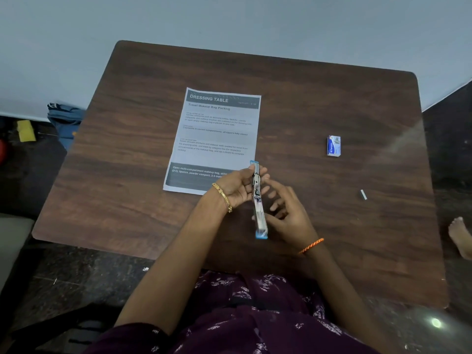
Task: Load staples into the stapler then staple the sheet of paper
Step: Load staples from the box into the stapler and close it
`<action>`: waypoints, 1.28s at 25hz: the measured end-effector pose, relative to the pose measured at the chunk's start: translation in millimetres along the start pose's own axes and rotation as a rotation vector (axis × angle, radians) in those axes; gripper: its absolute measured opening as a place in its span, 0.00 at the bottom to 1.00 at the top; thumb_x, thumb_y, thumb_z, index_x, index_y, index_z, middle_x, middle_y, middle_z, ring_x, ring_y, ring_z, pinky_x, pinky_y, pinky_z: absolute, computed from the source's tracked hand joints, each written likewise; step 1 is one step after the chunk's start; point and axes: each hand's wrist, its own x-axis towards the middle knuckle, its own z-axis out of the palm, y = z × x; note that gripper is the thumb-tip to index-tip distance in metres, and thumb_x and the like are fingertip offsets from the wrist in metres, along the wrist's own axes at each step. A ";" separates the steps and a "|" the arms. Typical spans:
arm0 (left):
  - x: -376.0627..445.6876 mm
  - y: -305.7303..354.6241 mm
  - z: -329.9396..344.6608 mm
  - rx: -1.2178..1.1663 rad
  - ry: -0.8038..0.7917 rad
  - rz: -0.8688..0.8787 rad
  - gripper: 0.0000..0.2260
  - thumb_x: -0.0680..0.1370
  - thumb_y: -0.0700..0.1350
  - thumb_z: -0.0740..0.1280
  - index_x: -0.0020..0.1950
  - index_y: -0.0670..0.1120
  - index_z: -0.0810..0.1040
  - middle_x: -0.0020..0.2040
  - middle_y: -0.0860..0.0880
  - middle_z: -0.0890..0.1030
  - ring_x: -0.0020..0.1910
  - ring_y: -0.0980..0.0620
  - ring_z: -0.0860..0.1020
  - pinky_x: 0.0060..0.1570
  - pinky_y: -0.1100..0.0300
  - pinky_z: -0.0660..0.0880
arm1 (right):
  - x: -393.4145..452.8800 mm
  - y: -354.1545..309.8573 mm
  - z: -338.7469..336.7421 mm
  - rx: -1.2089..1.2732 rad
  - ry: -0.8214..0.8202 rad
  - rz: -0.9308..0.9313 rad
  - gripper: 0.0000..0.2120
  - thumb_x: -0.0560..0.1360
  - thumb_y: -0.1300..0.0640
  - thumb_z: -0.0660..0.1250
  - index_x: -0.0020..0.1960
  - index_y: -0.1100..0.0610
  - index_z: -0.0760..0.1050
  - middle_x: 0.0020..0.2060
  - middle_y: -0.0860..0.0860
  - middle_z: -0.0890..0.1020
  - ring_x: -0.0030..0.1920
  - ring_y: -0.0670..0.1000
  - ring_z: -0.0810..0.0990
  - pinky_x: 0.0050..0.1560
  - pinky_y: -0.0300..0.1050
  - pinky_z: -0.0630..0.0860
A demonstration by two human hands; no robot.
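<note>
The stapler, metal with light blue ends, is swung fully open into one long strip above the table's near middle. My left hand grips its far half. Just to the right of its near half is my right hand, fingers spread and slightly blurred; whether it touches the stapler I cannot tell. The printed sheet of paper, headed "DRESSING TABLE", lies flat at the table's centre, its near right corner under my left hand. A small blue staple box lies to the right. A short strip of staples lies farther right.
The dark wooden table has rounded corners. A blue bag and a yellow object sit on the floor at left. A bare foot shows at the right edge. My patterned purple clothing fills the bottom.
</note>
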 end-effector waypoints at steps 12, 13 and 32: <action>-11.4 -1.5 7.0 0.361 -0.116 0.110 0.08 0.80 0.42 0.59 0.51 0.46 0.77 0.34 0.52 0.83 0.35 0.57 0.83 0.41 0.58 0.80 | 43.9 -15.3 -22.2 0.518 -0.026 0.217 0.21 0.69 0.58 0.71 0.61 0.59 0.75 0.37 0.46 0.83 0.31 0.41 0.77 0.32 0.33 0.74; -12.9 -0.5 8.3 0.397 -0.135 0.129 0.08 0.80 0.42 0.59 0.52 0.47 0.78 0.36 0.52 0.83 0.36 0.57 0.82 0.43 0.59 0.79 | 44.1 -15.8 -23.9 0.599 -0.056 0.224 0.24 0.65 0.55 0.73 0.60 0.57 0.75 0.35 0.45 0.83 0.31 0.42 0.77 0.32 0.33 0.74; -9.6 -8.1 9.6 0.864 0.019 0.508 0.22 0.69 0.32 0.72 0.63 0.39 0.75 0.50 0.44 0.82 0.40 0.65 0.79 0.53 0.65 0.76 | 52.5 -14.1 -22.4 0.749 -0.081 0.218 0.36 0.52 0.43 0.81 0.57 0.53 0.76 0.41 0.46 0.85 0.36 0.45 0.80 0.36 0.34 0.78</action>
